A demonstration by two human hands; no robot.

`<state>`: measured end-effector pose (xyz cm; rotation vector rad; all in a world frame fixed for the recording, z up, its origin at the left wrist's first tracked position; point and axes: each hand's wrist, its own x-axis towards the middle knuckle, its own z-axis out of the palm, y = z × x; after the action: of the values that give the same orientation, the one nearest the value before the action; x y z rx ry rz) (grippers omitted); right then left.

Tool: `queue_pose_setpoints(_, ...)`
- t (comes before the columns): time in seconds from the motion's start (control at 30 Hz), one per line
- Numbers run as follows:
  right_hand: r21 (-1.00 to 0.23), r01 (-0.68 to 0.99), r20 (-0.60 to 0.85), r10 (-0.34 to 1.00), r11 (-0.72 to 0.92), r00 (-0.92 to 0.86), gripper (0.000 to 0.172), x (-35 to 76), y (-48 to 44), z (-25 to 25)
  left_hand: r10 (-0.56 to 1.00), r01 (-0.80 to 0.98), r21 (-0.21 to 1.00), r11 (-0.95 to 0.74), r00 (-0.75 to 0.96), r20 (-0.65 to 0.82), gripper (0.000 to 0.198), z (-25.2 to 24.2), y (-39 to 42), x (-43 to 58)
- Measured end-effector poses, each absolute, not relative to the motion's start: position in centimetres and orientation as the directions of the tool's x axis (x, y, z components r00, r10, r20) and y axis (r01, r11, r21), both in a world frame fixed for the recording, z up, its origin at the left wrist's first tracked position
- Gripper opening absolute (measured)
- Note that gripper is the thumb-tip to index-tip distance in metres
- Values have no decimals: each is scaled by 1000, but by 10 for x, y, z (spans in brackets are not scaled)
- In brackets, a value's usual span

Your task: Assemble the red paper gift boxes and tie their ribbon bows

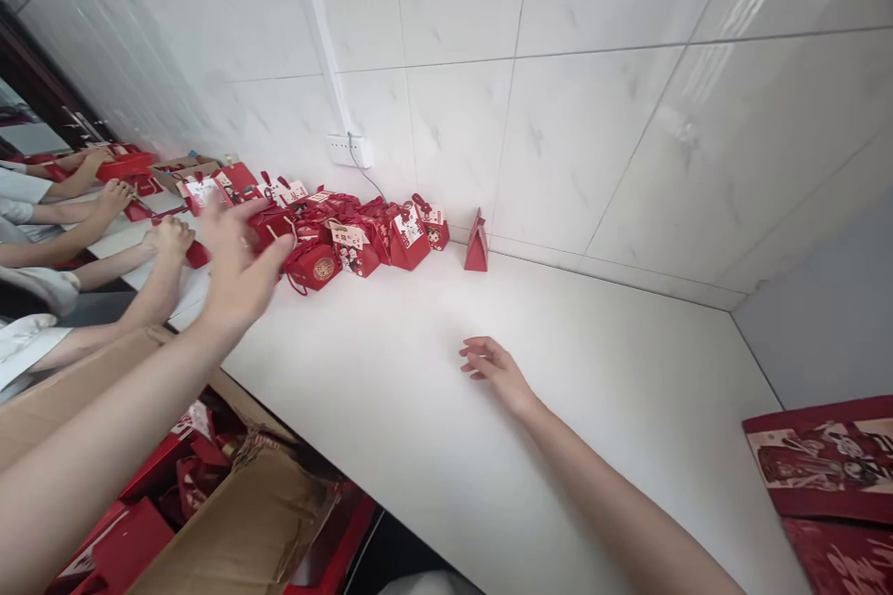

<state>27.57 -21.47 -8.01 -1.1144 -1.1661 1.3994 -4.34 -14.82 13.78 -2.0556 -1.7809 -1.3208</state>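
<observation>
My left hand is raised with its fingers spread, blurred by motion, and nothing shows in it. Behind and beside it, a heap of small red gift boxes with ribbons and printed tags lies along the wall; whether the hand touches any of them I cannot tell. My right hand hovers over or rests on the white table, fingers loosely apart and holding nothing. Beyond it, near the wall, one small red triangular box stands upright by itself.
A cardboard carton with red bags and boxes stands below the table's front edge. Printed red bags lie at the right. Co-workers' hands work at the left, near another small carton. A socket strip is on the tiled wall.
</observation>
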Motion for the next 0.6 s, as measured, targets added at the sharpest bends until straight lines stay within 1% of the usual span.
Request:
queue_pose_setpoints(0.03, -992, -112, -57, 998, -55, 11, 31, 288, -212, -85, 728, 845, 393, -364, -5, 685, 53, 139, -127, -18)
queue_pose_setpoints(0.07, -994, -105, -47, 991, -34, 127, 31, 300, -209, -90, 761, 826, 399, -399, 56, 646, 49, 138, -105, 9)
queue_pose_setpoints(0.13, -993, -114, -45, 950, -10, 310, 31, 320, -204, -101, 839, 784, 406, -470, 254, 482, 38, 125, -63, 61)
queue_pose_setpoints(0.17, -990, -139, -50, 928, 2, 370, 31, 328, -201, -107, 849, 757, 412, -507, 355, 392, 39, 114, -45, 87)
queue_pose_setpoints(0.2, -985, -173, -55, 911, 18, 409, 31, 333, -198, -111, 869, 749, 446, -490, 380, 318, 38, 101, -28, 111)
queue_pose_setpoints(0.23, -978, -207, -55, 902, 39, 429, 31, 337, -195, -115, 892, 748, 486, -452, 372, 257, 40, 87, -13, 134)
queue_pose_setpoints(0.27, -970, -234, -48, 901, 60, 430, 31, 340, -193, -118, 913, 751, 520, -407, 351, 207, 46, 73, -1, 155)
queue_pose_setpoints(0.33, -961, -258, -17, 914, 97, 405, 31, 342, -189, -121, 950, 726, 614, -309, 258, 174, 64, 45, 19, 192)
queue_pose_setpoints(0.4, -959, -257, 17, 931, 119, 365, 30, 343, -187, -120, 975, 628, 746, -222, 139, 172, 80, 24, 34, 218)
queue_pose_setpoints(0.43, -958, -256, 29, 936, 125, 350, 29, 342, -187, -119, 982, 580, 793, -186, 98, 159, 83, 17, 39, 227)
queue_pose_setpoints(0.5, -956, -262, 40, 944, 131, 327, 29, 343, -187, -117, 990, 520, 843, -139, 64, 124, 78, 7, 45, 240)
queue_pose_setpoints(0.6, -954, -271, 40, 949, 129, 311, 29, 342, -188, -114, 990, 508, 851, -130, 108, 87, 62, 1, 43, 244)
